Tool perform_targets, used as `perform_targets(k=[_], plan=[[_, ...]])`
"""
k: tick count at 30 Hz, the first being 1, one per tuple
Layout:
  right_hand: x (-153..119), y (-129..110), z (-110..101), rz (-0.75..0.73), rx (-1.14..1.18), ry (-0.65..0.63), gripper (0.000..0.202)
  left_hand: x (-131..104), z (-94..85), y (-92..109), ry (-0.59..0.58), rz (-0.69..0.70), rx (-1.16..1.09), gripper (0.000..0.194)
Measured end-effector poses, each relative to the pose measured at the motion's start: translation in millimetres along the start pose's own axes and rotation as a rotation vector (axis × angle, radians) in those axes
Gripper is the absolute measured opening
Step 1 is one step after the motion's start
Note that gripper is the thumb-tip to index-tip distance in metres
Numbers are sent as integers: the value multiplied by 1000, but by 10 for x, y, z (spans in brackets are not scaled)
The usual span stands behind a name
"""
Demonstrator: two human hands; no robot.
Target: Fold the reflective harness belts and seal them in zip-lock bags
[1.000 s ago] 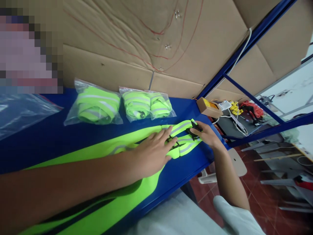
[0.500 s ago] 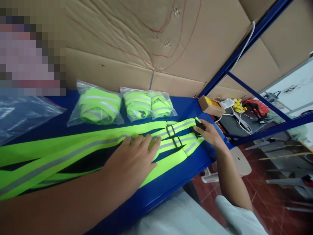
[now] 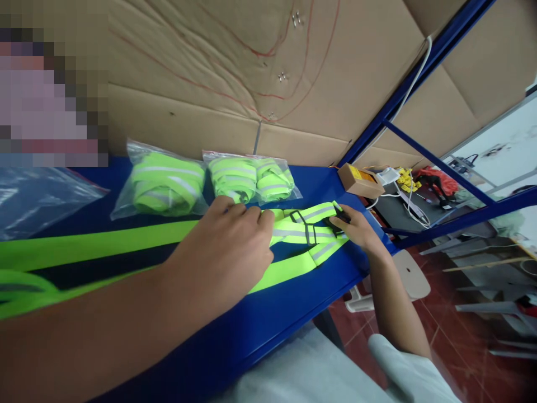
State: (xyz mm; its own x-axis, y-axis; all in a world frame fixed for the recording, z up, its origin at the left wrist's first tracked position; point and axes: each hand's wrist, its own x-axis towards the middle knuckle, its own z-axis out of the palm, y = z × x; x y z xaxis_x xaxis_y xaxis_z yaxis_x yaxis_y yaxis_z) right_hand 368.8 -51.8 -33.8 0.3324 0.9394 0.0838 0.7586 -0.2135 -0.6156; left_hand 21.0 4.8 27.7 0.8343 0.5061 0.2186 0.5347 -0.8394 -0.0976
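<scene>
Fluorescent yellow-green reflective straps (image 3: 289, 271) with grey stripes stretch across the blue table. Curled fingers close my left hand (image 3: 235, 252) on the straps, left of two black slide buckles (image 3: 309, 234). At the straps' right end, my right hand (image 3: 358, 228) pinches a black buckle (image 3: 338, 219), partly hidden by the fingers. My left hand and forearm cover the middle of the straps, and their far left part runs out of view.
Behind the straps lie clear zip bags of rolled straps (image 3: 165, 182) (image 3: 251, 176) and another clear bag (image 3: 37, 198). A small cardboard box (image 3: 359, 180) sits at the table's right end. Beyond the blue frame (image 3: 436, 159) stands a white stool (image 3: 413, 274).
My left hand has risen slightly and its fingers have curled around the straps. The straps at left have shifted and bunched, and the slide buckles now overlap. My right hand stays at the buckle.
</scene>
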Motion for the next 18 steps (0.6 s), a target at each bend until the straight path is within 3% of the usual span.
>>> perform_targets(k=[7,14,18], plan=[[-9,-27,26,20,-27,1,55,-45,119,45,-82,-105,18,28],[-24,-24,24,-1,-18,1,52,14,234,-117,-225,-108,-24,52],[-19,-25,25,-17,-23,-10,50,17,254,-191,-288,-84,-96,33]])
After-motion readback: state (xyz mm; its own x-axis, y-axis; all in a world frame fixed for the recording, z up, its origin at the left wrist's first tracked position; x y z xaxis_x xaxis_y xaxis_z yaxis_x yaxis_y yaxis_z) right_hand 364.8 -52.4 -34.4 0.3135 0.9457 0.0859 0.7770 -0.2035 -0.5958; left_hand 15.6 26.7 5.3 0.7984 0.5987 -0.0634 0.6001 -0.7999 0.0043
